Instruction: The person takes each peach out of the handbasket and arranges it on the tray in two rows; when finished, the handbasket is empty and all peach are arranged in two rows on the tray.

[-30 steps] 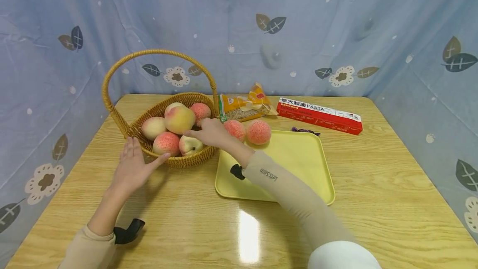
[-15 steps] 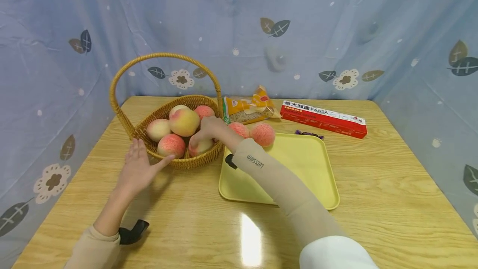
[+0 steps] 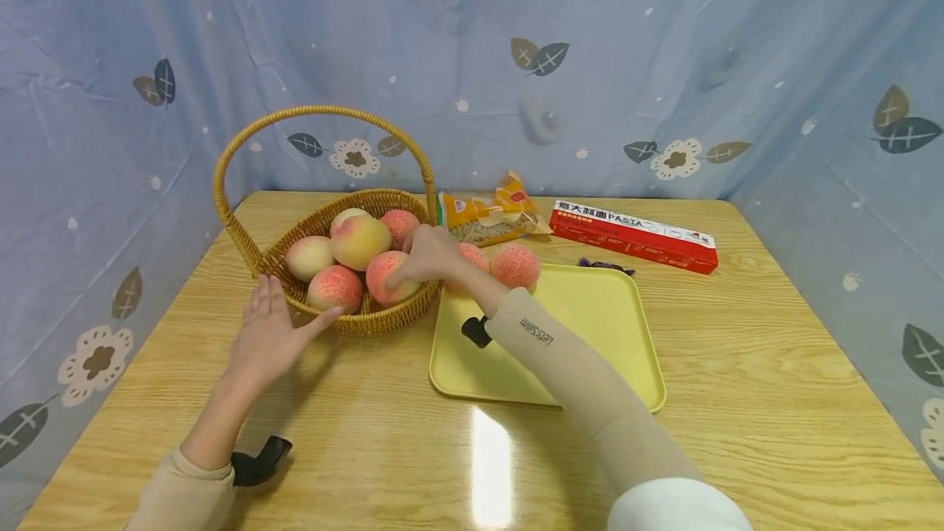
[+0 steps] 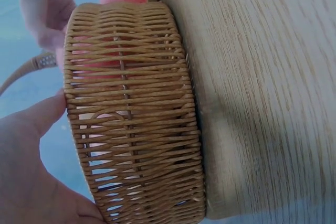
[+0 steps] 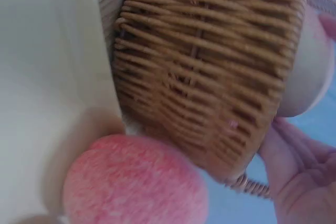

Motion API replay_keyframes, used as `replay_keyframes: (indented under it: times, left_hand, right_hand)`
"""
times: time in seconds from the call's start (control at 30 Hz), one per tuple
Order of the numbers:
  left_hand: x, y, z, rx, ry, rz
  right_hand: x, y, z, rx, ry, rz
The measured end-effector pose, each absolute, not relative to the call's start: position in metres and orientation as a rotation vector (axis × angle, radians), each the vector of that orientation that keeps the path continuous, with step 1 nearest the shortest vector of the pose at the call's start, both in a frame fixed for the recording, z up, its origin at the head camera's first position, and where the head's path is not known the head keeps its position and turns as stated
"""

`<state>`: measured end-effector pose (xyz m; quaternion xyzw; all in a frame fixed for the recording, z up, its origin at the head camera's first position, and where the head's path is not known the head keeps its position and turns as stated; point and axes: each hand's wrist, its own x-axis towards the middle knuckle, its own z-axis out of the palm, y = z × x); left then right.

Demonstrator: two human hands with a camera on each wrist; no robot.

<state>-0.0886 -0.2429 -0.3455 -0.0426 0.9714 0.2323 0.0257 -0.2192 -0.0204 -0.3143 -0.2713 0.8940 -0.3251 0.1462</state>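
**Inspector:** Head view first. Where did the held fruit lie from the grip?

**Assistant:** The right hand [image 3: 430,256] had its fingers curled over the top of a peach [image 3: 388,277] at the near right edge of the wicker basket [image 3: 369,319]. The fruit sat directly under the palm, toward 7 o'clock from the knuckles, just above the rim. It was round, so no long axis could be reported. The yellow tray [image 3: 590,334] lay at 3 o'clock from that grip, right beside the basket, with two red peaches [image 3: 514,265] at its far left corner.

**Inspector:** And the other hand?

**Assistant:** The left hand [image 3: 267,334] was spread, fingers straight and apart, palm to the table, thumb touching the basket's near wall at about 7 o'clock of the basket. It held nothing. The right hand was plainly the nearer one to the gripped fruit.

**Inspector:** Left wrist view?

**Assistant:** The basket wall [image 4: 134,114] filled the frame, with the thumb [image 4: 39,116] lying against its rim. Pink fruit showed through the weave. The wooden table [image 4: 262,77] ran along the 3 o'clock side.

**Inspector:** Right wrist view?

**Assistant:** The weave [image 5: 210,66] was close overhead. The fingers [image 5: 302,161] at 4 o'clock were wrapped round a pale peach [image 5: 310,72] at the frame's right edge. A red peach [image 5: 134,182] rested on the tray [image 5: 47,51] at 7 o'clock, just beside the basket; whether it touched could not be told.
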Motion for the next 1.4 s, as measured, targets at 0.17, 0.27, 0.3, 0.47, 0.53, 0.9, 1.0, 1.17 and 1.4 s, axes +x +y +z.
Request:
replay_keyframes:
  times: [0.17,0.27,0.3,0.47,0.53,0.9,1.0,1.17,1.4]
  left_hand:
    - [-0.087,-0.243,-0.345,-0.126,3.015,0.731]
    - [-0.087,-0.243,-0.345,-0.122,3.021,0.739]
    - [-0.087,-0.243,-0.345,-0.122,3.021,0.741]
    - [-0.087,-0.243,-0.345,-0.118,3.016,0.744]
    - [-0.087,-0.243,-0.345,-0.116,3.015,0.745]
    - [-0.087,-0.243,-0.347,-0.114,3.02,0.748]
    - [-0.087,-0.243,-0.346,-0.111,3.02,0.742]
    - [-0.087,-0.244,-0.346,-0.115,3.019,0.738]
    - [-0.088,-0.243,-0.345,-0.112,3.015,0.736]
  right_hand:
    - [-0.219,-0.004,-0.315,-0.685,2.435,-1.247]
    - [-0.218,0.008,-0.315,-0.593,2.298,-1.465]
    - [-0.217,0.011,-0.315,-0.574,2.249,-1.53]
    - [-0.211,0.031,-0.313,-0.504,2.057,-1.807]
    - [-0.208,0.038,-0.31,-0.514,2.018,-1.898]
    - [-0.2,0.087,-0.303,-0.519,2.114,-2.088]
    - [-0.199,0.104,-0.306,-0.453,2.167,-2.09]
    - [-0.197,0.131,-0.317,-0.325,2.24,-2.087]
    - [-0.194,0.168,-0.336,-0.185,2.267,-2.16]
